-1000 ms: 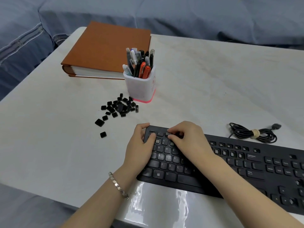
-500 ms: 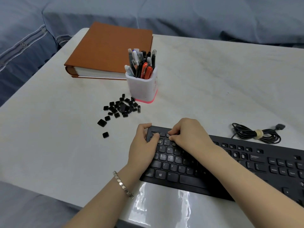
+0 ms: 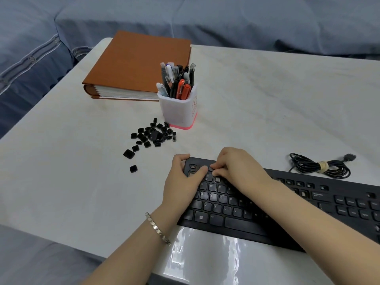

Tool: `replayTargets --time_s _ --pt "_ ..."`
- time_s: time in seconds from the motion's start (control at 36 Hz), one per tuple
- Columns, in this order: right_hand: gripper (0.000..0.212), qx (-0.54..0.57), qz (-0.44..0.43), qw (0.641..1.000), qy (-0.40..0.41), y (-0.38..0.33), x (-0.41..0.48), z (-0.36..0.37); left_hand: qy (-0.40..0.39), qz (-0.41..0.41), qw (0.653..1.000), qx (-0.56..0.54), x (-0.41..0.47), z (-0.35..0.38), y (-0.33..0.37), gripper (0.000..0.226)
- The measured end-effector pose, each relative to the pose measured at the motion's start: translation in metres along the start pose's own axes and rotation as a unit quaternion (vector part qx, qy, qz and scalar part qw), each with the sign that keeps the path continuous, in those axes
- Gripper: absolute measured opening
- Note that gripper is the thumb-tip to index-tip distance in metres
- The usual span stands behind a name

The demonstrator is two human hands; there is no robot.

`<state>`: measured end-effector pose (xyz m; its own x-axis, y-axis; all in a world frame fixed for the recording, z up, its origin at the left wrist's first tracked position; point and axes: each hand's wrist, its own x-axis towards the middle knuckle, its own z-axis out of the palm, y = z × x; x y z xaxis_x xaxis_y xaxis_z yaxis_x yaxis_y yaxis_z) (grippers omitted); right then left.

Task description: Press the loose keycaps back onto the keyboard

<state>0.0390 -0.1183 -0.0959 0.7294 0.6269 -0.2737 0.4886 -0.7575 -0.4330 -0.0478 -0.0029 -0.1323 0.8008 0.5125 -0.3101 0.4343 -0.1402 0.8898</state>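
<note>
The black keyboard (image 3: 308, 204) lies at the table's near right. Some sockets at its top left corner (image 3: 192, 167) have no caps. My left hand (image 3: 183, 182) rests flat on that corner, thumb against the far edge and index finger stretched toward my right fingertips. Over the top rows, my right hand (image 3: 236, 167) has its fingertips bunched and pinches a small keycap against the board; the cap itself is hidden. A heap of loose black keycaps (image 3: 154, 134) sits left of the keyboard, with two stray ones (image 3: 129, 154) nearer me.
A white pen holder (image 3: 178, 112) full of pens stands just behind the heap. Farther back lies an orange binder (image 3: 135, 64). A coiled black cable (image 3: 320, 166) rests beyond the keyboard's right part. Blue bedding surrounds the white table (image 3: 61, 182).
My left index finger has slid right until it meets my right fingertips at the top row. The right hand stays in place. The view has shifted slightly.
</note>
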Motion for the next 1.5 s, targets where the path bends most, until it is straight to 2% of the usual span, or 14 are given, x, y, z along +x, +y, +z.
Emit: replayTargets --time_s 0.08,0.19,0.28,0.36,0.5,0.67,0.86,0.92,1.0,1.06,1.11,1.28,1.39,1.5 --pt "0.026 -0.025 -0.051 0.997 0.042 0.007 -0.011 0.008 0.004 -0.004 1.000 0.008 0.001 0.003 0.005 0.054" --pt "0.033 0.058 -0.072 0.994 0.064 0.019 -0.022 0.013 0.009 -0.003 1.000 0.010 0.004 0.005 0.008 0.055" --pt "0.029 0.095 -0.059 0.988 0.107 0.028 -0.030 0.013 0.003 -0.012 1.000 0.004 0.006 0.006 0.012 0.051" --pt "0.027 0.083 -0.010 0.983 0.161 0.039 -0.034 0.014 0.001 -0.033 0.999 -0.014 0.009 0.007 0.014 0.049" --pt "0.031 0.054 0.026 0.989 0.139 0.046 -0.036 0.015 0.003 -0.064 0.998 -0.021 0.014 0.008 0.017 0.045" --pt "0.030 0.077 0.050 0.986 0.140 0.044 -0.035 0.012 0.014 -0.062 0.998 0.016 0.016 0.008 0.015 0.043" --pt "0.030 0.076 0.074 0.986 0.131 0.039 -0.035 0.008 -0.026 0.026 0.994 0.103 0.004 -0.007 0.016 0.038" --pt "0.030 0.064 0.077 0.986 0.130 0.037 -0.035 0.009 0.032 0.079 0.988 0.130 0.001 -0.030 0.010 0.038" --pt "0.031 0.052 0.072 0.987 0.134 0.032 -0.034 0.011 0.143 0.142 0.948 0.246 0.004 -0.071 -0.002 0.038" --pt "0.031 0.059 0.048 0.988 0.138 0.024 -0.032 0.013 0.158 0.118 0.926 0.320 0.008 -0.092 -0.011 0.038" --pt "0.030 0.070 0.016 0.988 0.138 0.014 -0.028 0.015 0.132 0.079 0.920 0.360 0.012 -0.106 -0.020 0.034" --pt "0.028 0.092 -0.056 0.987 0.123 -0.028 -0.002 0.018 0.092 0.083 0.940 0.318 0.012 -0.122 -0.032 0.008" --pt "0.030 0.063 -0.083 0.990 0.096 -0.053 0.033 0.023 0.077 0.099 0.938 0.323 0.010 -0.124 -0.032 0.012" --pt "0.032 0.015 -0.055 0.995 0.085 -0.069 0.070 0.025 0.082 0.069 0.972 0.208 0.005 -0.125 -0.027 0.019"
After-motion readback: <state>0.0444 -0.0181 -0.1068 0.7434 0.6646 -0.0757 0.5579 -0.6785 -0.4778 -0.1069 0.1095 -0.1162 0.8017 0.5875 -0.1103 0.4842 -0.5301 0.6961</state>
